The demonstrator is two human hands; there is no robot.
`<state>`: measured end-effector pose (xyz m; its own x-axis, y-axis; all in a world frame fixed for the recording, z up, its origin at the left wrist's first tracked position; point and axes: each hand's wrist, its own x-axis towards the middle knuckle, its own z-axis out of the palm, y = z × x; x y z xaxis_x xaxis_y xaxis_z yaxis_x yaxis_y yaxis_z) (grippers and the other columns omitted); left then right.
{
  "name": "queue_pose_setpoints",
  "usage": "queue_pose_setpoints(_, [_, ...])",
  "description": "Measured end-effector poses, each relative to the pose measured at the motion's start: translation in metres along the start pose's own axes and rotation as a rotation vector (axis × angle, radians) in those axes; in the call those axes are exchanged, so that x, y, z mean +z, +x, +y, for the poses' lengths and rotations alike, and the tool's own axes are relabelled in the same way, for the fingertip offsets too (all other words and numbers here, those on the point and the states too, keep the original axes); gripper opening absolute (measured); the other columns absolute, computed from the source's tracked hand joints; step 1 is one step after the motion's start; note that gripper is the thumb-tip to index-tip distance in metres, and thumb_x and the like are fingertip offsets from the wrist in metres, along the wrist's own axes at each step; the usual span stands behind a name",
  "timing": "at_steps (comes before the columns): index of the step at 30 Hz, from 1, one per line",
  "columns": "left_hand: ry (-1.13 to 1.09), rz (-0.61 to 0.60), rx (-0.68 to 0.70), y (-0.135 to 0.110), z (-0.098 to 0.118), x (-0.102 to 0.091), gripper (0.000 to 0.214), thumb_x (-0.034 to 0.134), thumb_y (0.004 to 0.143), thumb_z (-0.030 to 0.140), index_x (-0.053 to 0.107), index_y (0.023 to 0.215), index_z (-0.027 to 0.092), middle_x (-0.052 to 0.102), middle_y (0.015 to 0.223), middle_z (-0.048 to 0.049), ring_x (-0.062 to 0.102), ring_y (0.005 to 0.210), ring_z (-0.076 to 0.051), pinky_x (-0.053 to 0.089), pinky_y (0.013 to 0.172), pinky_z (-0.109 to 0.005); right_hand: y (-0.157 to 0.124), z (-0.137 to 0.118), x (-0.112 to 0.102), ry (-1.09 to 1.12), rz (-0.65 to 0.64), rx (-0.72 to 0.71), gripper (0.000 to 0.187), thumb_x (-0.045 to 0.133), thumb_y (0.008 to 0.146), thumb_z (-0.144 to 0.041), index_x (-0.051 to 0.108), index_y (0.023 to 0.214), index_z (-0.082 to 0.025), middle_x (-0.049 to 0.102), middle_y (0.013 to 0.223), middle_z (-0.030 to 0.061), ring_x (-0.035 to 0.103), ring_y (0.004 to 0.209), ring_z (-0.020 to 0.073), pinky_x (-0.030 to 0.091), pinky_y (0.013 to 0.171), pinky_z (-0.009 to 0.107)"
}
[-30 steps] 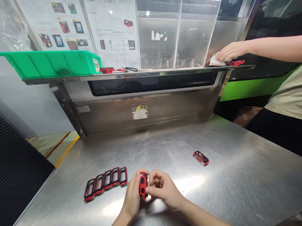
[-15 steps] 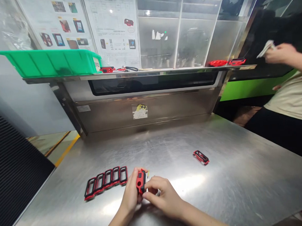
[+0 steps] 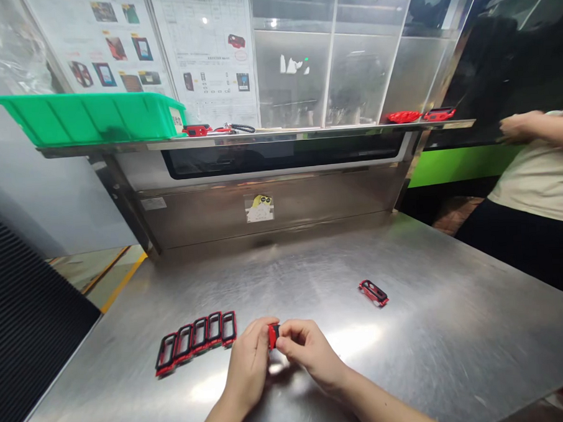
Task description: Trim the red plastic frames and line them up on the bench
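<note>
A red and black plastic housing [image 3: 273, 337] is held up off the table between both hands, mostly hidden by fingers. My left hand [image 3: 250, 355] wraps around its left side. From the right, the thumb and fingers of my right hand [image 3: 309, 350] pinch its edge. To the left of my hands, several similar red and black frames [image 3: 200, 333] lie side by side in a slanted row. Another such frame [image 3: 373, 293] rests alone farther right on the table.
The steel table [image 3: 284, 267] backs onto a raised shelf [image 3: 259, 137]. On it stand a green bin [image 3: 104, 117], clear acrylic panels [image 3: 363, 58] and red parts [image 3: 403, 117]. A co-worker [image 3: 536, 169] stands at the right. Black ribbed material [image 3: 29, 321] borders the left side.
The housing has been turned in my hands, so its broad red side no longer shows. My left hand now covers more of it. The co-worker's hand has moved lower.
</note>
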<state>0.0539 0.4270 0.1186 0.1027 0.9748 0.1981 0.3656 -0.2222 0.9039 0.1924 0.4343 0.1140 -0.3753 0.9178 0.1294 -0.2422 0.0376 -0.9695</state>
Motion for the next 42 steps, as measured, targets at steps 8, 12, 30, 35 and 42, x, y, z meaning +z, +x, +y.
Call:
queue_pose_setpoints(8, [-0.02, -0.025, -0.053, -0.002, 0.008, 0.002, 0.047, 0.036, 0.083, 0.057, 0.065, 0.074, 0.022, 0.059, 0.062, -0.0037, 0.052, 0.06, -0.022, 0.039, 0.059, -0.028, 0.001, 0.0, -0.002, -0.01, 0.012, 0.003, 0.049, 0.069, 0.066, -0.061, 0.053, 0.061, -0.015, 0.039, 0.049, -0.0046, 0.033, 0.046, 0.0083, 0.026, 0.044, 0.02])
queue_pose_setpoints(12, [0.006, -0.001, -0.058, -0.001, 0.006, 0.003, 0.051, 0.035, 0.082, 0.06, 0.053, 0.054, 0.021, 0.054, 0.054, -0.002, 0.048, 0.054, -0.018, 0.034, 0.054, -0.026, 0.002, 0.002, -0.002, -0.016, 0.022, 0.001, 0.051, 0.067, 0.066, -0.063, 0.053, 0.06, -0.015, 0.042, 0.048, -0.0039, 0.035, 0.044, 0.0085, 0.027, 0.043, 0.02])
queue_pose_setpoints(30, [-0.161, -0.123, -0.254, 0.002, 0.001, 0.01, 0.065, 0.04, 0.069, 0.075, 0.054, 0.044, 0.017, 0.044, 0.034, 0.0009, 0.04, 0.033, -0.012, 0.03, 0.036, -0.024, 0.003, 0.005, -0.002, -0.123, 0.153, -0.022, 0.058, 0.056, 0.076, -0.066, 0.044, 0.049, -0.017, 0.036, 0.042, -0.0041, 0.03, 0.042, 0.0086, 0.026, 0.044, 0.021])
queue_pose_setpoints(35, [-0.16, -0.129, -0.256, 0.002, -0.001, 0.011, 0.065, 0.039, 0.07, 0.074, 0.055, 0.043, 0.017, 0.044, 0.033, 0.0009, 0.041, 0.033, -0.012, 0.03, 0.036, -0.023, 0.002, 0.004, -0.002, -0.123, 0.155, -0.015, 0.057, 0.056, 0.076, -0.065, 0.044, 0.049, -0.017, 0.037, 0.042, -0.004, 0.03, 0.042, 0.0084, 0.026, 0.044, 0.021])
queue_pose_setpoints(42, [-0.06, -0.056, -0.166, 0.0, 0.004, 0.009, 0.061, 0.036, 0.079, 0.064, 0.046, 0.039, 0.02, 0.041, 0.034, 0.0017, 0.037, 0.037, -0.012, 0.028, 0.042, -0.024, 0.004, 0.004, -0.003, -0.123, 0.161, -0.015, 0.056, 0.054, 0.078, -0.063, 0.043, 0.048, -0.017, 0.037, 0.042, -0.0037, 0.031, 0.043, 0.009, 0.027, 0.045, 0.022])
